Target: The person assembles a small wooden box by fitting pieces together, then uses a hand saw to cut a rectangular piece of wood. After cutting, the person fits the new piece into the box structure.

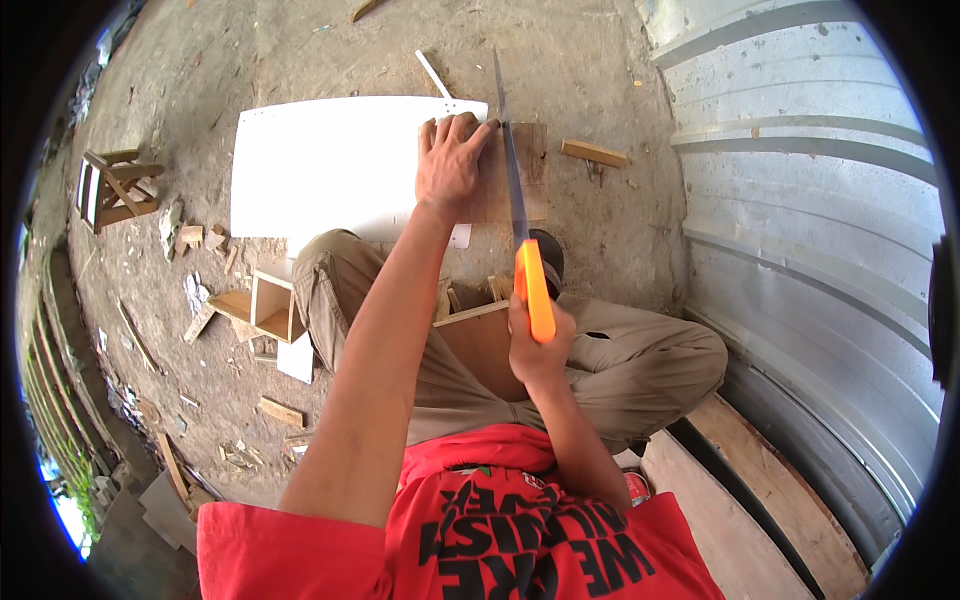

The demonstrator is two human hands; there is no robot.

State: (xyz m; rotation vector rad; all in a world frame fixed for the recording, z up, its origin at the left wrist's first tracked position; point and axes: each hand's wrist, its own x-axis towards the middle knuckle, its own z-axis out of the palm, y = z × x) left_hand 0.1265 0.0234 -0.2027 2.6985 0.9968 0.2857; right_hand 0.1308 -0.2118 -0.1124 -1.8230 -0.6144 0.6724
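My right hand [541, 345] is closed round the orange handle of a hand saw [537, 285]. The saw's long thin blade points away from me and crosses over a brown wooden board [530, 180]. A large white panel [330, 165] lies to the left of the blade, its right edge beside the brown board. My left hand [455, 165] presses down where panel and board meet, with its fingers stretched forward and the thumb side close to the blade. Whether the teeth are in the wood I cannot tell.
A small wooden stool [118, 190] stands far left. An open wooden box [275, 303] sits by my left knee, with scraps around it. One wood strip [594, 152] lies right of the board. Corrugated metal sheeting [800, 190] walls the right side; long planks [710, 510] lie beside me.
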